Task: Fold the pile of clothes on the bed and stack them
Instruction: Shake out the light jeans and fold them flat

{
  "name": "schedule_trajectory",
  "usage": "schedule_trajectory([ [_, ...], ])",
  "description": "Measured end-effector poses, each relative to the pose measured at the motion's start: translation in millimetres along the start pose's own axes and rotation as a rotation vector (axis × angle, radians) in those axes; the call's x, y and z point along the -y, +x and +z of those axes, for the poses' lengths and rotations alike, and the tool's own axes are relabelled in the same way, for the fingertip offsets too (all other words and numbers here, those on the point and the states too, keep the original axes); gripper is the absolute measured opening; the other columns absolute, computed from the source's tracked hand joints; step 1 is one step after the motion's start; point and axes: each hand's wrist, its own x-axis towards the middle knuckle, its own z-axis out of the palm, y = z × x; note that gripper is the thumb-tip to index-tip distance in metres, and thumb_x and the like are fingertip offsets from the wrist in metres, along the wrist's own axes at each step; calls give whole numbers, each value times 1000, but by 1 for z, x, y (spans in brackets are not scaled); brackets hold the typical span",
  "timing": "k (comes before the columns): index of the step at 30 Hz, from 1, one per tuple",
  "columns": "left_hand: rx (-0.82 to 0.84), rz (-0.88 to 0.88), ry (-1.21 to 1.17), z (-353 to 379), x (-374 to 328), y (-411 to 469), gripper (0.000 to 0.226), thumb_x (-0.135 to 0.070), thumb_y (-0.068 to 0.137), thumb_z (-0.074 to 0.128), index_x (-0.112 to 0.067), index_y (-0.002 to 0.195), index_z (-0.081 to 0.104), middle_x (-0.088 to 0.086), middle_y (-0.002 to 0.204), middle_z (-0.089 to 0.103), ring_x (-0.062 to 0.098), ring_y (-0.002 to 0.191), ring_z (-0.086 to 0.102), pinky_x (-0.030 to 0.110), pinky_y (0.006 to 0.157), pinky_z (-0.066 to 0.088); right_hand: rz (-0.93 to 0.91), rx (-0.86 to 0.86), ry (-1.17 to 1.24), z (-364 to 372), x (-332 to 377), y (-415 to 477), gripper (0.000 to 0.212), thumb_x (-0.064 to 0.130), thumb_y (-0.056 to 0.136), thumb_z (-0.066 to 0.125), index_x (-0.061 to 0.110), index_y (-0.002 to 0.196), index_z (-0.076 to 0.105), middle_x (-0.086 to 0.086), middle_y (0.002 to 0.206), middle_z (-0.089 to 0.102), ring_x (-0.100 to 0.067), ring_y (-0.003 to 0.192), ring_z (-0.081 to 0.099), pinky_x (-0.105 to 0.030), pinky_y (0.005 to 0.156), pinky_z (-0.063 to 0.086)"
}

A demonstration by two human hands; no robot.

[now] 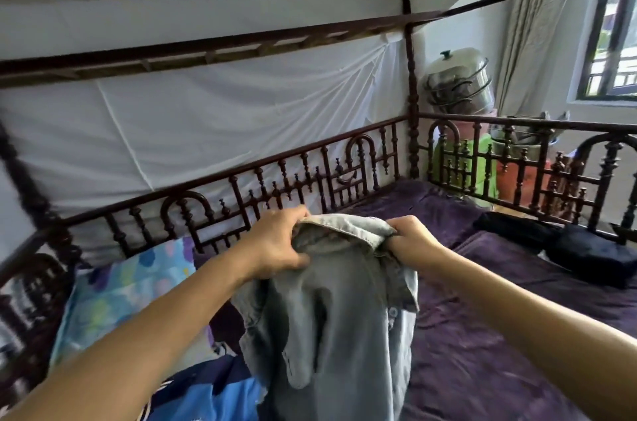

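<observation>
My left hand (279, 241) and right hand (410, 241) each pinch the grey shirt (331, 317) at its collar, held up. It hangs bunched, so I may fold creases in, or lose my grip.

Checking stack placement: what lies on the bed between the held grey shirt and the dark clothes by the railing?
In the head view, only bare purple bedsheet lies between the grey shirt and the dark clothes.

No words, numbers, labels or brand marks can be read. The grey shirt (331, 317) shows only plain cloth. White marks on the blue garment (220, 396) just beside its lower left edge are too blurred to read.
</observation>
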Motion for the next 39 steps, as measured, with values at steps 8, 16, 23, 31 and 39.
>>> schedule_trajectory([
  [8,-386,-297,197,2,75,-24,11,-14,80,62,-8,79,52,18,82,64,41,83,60,33,57,33,-226,157,-145,1,55,-3,46,70,70,61,33,97,61,13,78,66,-9,69,61,-31,62,46],
  [16,-147,-247,427,10,47,-37,17,-5,77,53,-20,78,60,7,87,64,31,94,60,32,69,41,-284,71,-794,-18,18,8,17,27,79,57,29,96,58,0,92,69,-29,86,63,-35,65,46],
  [23,391,-498,-1223,20,58,-39,45,-43,92,55,-9,120,62,16,113,67,22,93,68,31,82,55,-216,-176,-310,-69,22,21,28,3,81,51,25,72,66,7,70,65,-17,72,58,-26,60,44],
  [31,-288,-168,-89,46,61,-34,28,-26,84,71,-16,60,58,-4,58,56,9,53,49,31,57,40,261,661,383,-87,1,-13,46,43,84,60,1,102,68,-15,101,69,-25,93,64,-34,87,52],
  [39,-494,-77,-353,3,49,-9,55,-40,88,64,-12,48,38,-11,41,29,4,40,26,16,39,19,-79,501,171,-73,30,-47,23,36,77,75,14,83,76,-9,83,74,-17,71,70,-25,61,54],
])
